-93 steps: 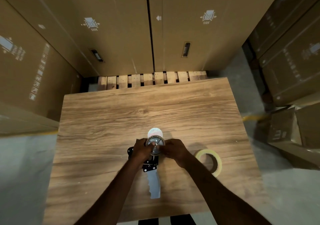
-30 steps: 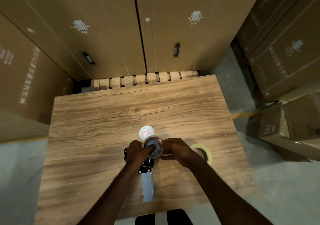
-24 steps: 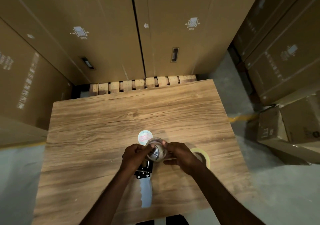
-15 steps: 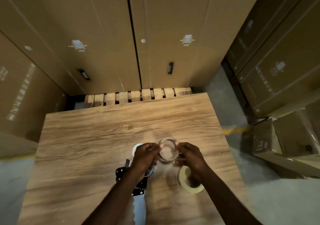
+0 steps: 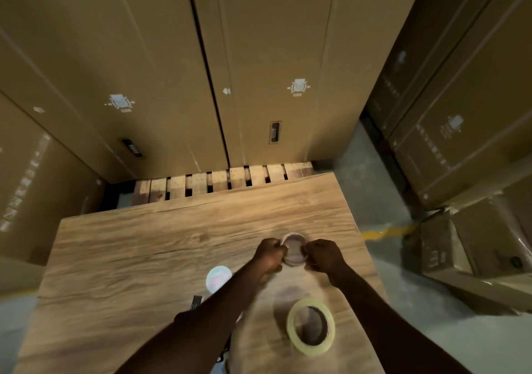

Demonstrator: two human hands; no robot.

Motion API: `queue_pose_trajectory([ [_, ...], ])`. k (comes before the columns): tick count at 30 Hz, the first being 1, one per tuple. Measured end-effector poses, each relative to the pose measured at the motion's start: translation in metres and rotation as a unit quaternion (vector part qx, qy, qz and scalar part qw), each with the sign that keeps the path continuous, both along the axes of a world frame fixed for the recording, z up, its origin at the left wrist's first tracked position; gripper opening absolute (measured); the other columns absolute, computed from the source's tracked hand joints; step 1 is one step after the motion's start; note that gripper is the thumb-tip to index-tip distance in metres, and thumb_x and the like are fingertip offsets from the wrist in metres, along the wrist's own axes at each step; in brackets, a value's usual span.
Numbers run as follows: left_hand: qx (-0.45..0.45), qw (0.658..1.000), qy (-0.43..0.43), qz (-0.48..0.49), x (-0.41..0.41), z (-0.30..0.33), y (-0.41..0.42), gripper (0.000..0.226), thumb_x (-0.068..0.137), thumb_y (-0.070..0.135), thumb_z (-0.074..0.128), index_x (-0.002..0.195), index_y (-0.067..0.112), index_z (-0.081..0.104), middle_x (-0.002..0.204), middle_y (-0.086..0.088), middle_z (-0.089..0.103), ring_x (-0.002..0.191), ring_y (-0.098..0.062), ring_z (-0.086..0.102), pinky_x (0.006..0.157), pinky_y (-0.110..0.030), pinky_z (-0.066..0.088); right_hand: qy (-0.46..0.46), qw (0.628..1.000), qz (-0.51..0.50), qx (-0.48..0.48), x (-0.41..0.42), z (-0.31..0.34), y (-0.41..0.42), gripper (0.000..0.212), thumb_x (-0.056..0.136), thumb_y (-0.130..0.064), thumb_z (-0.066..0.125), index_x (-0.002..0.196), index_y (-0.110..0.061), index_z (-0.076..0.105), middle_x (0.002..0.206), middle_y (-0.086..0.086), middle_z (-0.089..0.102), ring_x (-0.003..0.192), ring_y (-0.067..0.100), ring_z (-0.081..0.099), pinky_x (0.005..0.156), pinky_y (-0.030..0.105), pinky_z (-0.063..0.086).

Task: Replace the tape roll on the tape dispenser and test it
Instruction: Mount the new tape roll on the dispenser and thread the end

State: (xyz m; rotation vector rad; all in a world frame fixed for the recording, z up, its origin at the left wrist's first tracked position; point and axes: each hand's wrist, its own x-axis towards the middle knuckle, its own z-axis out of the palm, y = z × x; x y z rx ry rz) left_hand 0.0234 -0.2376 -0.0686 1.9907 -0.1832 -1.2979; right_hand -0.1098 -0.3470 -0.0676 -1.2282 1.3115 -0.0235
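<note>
Both hands hold a small, nearly bare tape core [image 5: 293,249] up over the wooden table [image 5: 138,258]. My left hand [image 5: 269,255] pinches its left rim and my right hand [image 5: 324,254] pinches its right rim. A full yellowish tape roll [image 5: 311,326] lies flat on the table near me, under my right forearm's left side. The black tape dispenser [image 5: 196,303] is mostly hidden beneath my left forearm; only a small dark part shows. A round pale disc with red print [image 5: 218,279] lies on the table left of my left arm.
Tall cardboard boxes [image 5: 201,71] stand behind the table on a wooden pallet [image 5: 218,182]. More boxes [image 5: 460,143] are stacked on the right, across a strip of concrete floor [image 5: 383,206]. The table's right edge runs close to my right arm.
The core came off the dispenser and both hands carried it up and to the right. My view tilted up and left, so the dispenser slid down under my left arm.
</note>
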Motion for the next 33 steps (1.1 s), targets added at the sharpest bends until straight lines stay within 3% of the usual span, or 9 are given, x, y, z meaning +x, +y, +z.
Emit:
queue_pose_trajectory([
  [3,-0.012,1.0,0.021,-0.006,0.001,0.005,0.001,0.014,0.088,0.012,0.057,0.075,0.014,0.061,0.064,-0.007,0.051,0.051,-0.021,0.046,0.051,-0.028,0.043,-0.006,1.0,0.004,0.0,-0.001,0.003,0.005,0.018,0.09,-0.01,0.074,0.075,0.001,0.074,0.071,0.022,0.064,0.059,0.027,0.06,0.073,0.049,0.06],
  [7,-0.034,0.999,0.038,-0.004,-0.001,0.019,0.01,0.013,0.091,0.012,0.055,0.097,0.021,0.064,0.08,-0.008,0.058,0.064,-0.02,0.052,0.053,-0.026,0.042,-0.048,0.998,-0.005,0.027,-0.014,0.013,0.012,0.014,0.098,-0.014,0.065,0.092,-0.003,0.072,0.088,0.022,0.064,0.077,0.028,0.059,0.069,0.041,0.057],
  [10,-0.047,0.999,-0.004,-0.015,0.001,0.021,0.03,0.015,0.089,0.009,0.064,0.101,0.018,0.065,0.092,-0.008,0.061,0.082,-0.02,0.056,0.064,-0.03,0.043,-0.024,0.997,0.029,-0.072,-0.037,0.022,0.028,0.02,0.098,-0.027,0.071,0.108,-0.009,0.072,0.095,0.009,0.072,0.09,0.026,0.068,0.082,0.049,0.062],
  [13,-0.037,0.996,-0.066,-0.049,-0.006,0.018,0.062,0.026,0.087,0.017,0.07,0.111,0.009,0.067,0.094,-0.004,0.065,0.085,-0.016,0.059,0.073,-0.029,0.046,0.027,0.974,0.129,-0.183,-0.071,0.036,0.06,0.047,0.087,-0.039,0.084,0.124,-0.015,0.07,0.108,0.001,0.073,0.099,0.022,0.071,0.092,0.038,0.058],
  [18,-0.036,0.996,-0.061,-0.059,-0.044,0.012,0.107,0.044,0.066,0.04,0.071,0.099,0.011,0.068,0.09,-0.01,0.072,0.074,-0.019,0.06,0.073,-0.033,0.047,0.071,0.935,0.269,-0.221,-0.111,0.028,0.104,0.11,0.056,-0.064,0.091,0.147,-0.014,0.054,0.137,0.005,0.062,0.125,0.024,0.058,0.106,0.038,0.049],
  [21,-0.027,0.993,-0.069,-0.093,-0.063,0.015,0.117,0.035,0.074,0.03,0.075,0.103,0.01,0.069,0.092,-0.005,0.07,0.082,-0.016,0.063,0.077,-0.027,0.048,0.097,0.919,0.307,-0.228,-0.116,0.015,0.114,0.128,0.044,-0.078,0.083,0.15,-0.015,0.047,0.142,0.007,0.06,0.13,0.027,0.056,0.106,0.034,0.046],
  [24,-0.008,0.987,-0.107,-0.117,-0.077,0.014,0.127,0.029,0.082,0.024,0.073,0.107,0.012,0.069,0.104,-0.002,0.072,0.095,-0.014,0.067,0.084,-0.023,0.048,0.086,0.919,0.314,-0.223,-0.116,0.023,0.115,0.135,0.042,-0.072,0.089,0.154,-0.013,0.042,0.147,0.009,0.055,0.134,0.027,0.053,0.105,0.026,0.041],
  [27,0.015,0.987,-0.107,-0.123,-0.09,0.011,0.14,0.031,0.083,0.023,0.072,0.111,0.01,0.068,0.108,-0.002,0.07,0.103,-0.017,0.066,0.083,-0.022,0.046,0.083,0.909,0.341,-0.223,-0.122,0.026,0.112,0.134,0.048,-0.046,0.103,0.158,-0.009,0.036,0.152,0.012,0.049,0.14,0.028,0.046,0.107,0.024,0.035],
  [33,0.042,0.986,-0.075,-0.144,-0.117,0.003,0.162,0.05,0.069,0.022,0.086,0.113,0.009,0.065,0.108,-0.008,0.069,0.104,-0.025,0.066,0.08,-0.025,0.046,0.092,0.888,0.387,-0.228,-0.127,0.021,0.107,0.139,0.05,-0.028,0.104,0.162,-0.011,0.025,0.159,0.015,0.041,0.144,0.033,0.042,0.117,0.039,0.039],
])
